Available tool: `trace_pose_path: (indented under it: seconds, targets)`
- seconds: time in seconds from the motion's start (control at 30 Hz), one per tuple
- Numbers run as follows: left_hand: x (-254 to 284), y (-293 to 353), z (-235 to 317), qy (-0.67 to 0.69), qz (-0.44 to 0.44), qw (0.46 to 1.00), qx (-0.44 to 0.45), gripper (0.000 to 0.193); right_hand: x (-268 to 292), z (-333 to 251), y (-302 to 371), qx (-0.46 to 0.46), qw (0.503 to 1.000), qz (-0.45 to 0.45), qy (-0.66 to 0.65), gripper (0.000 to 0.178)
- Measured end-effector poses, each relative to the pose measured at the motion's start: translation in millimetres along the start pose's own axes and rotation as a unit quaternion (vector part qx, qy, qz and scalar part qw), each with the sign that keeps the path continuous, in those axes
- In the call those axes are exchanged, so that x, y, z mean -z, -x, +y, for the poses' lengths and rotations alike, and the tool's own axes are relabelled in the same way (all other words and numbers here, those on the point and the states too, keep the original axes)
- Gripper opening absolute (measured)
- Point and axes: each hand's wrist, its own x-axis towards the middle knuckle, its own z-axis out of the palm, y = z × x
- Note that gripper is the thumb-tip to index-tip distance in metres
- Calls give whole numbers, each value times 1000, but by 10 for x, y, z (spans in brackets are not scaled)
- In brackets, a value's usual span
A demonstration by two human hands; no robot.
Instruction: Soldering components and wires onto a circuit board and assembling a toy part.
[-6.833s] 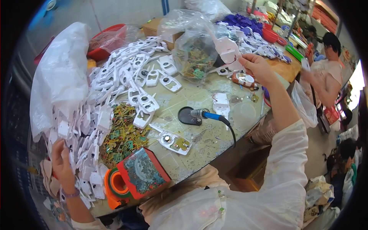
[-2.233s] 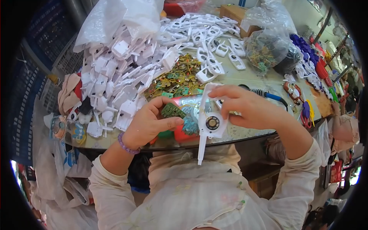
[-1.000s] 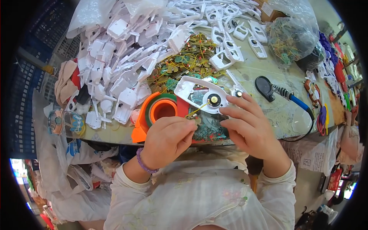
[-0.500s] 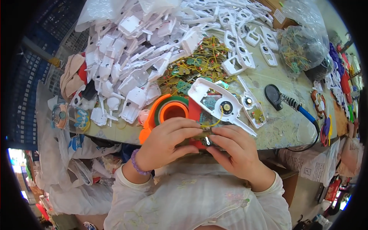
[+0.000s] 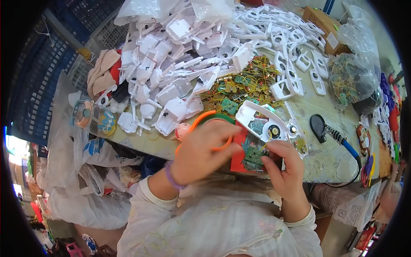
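Note:
My right hand (image 5: 286,166) pinches the edge of a green circuit board (image 5: 253,156), with a yellow wire near its fingertips. Under the board lies a red block-like thing (image 5: 238,159) at the table's front edge. My left hand (image 5: 204,150), blurred by motion, is left of the board; its fingers are apart and I see nothing in them. Behind that hand, partly covered, are an orange tape roll (image 5: 192,128) and a green ring (image 5: 226,121). Just beyond my right hand rests a white plastic housing (image 5: 249,112) with a round black speaker (image 5: 274,131).
A heap of white plastic housings (image 5: 171,81) covers the table's back left. Wired circuit boards (image 5: 239,81) are piled beside it. A soldering iron (image 5: 344,139) sits in its black holder (image 5: 317,127) at right. Bagged boards (image 5: 349,79) stand behind.
My hands, earlier together over the small part, have separated. The left hand has moved away to the left, and the green board now shows at my right fingertips. The whole view has shifted.

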Motion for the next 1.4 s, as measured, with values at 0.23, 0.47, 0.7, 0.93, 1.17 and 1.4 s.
trace_pose_path:
  seconds: [0.23,0.47,0.7,0.93,1.17,1.4]
  targets:
    - [631,21,-1017,-272,19,951,148,33,5,-38,-111,118,980,-9,159,28]
    - [572,-100,-1124,-327,-102,928,143,43,-22,-45,-26,125,978,61,154,35]
    - [851,116,-951,-328,-55,931,148,29,47,-66,112,139,974,120,135,31]
    - [1205,237,-353,102,38,984,138,30,-76,-269,-15,254,962,44,84,34]
    - [882,45,-109,369,-33,919,137,40,-473,-531,-174,320,939,-61,110,39]
    - [410,68,-284,331,76,914,221,62,-603,-488,-140,277,953,-22,118,38]
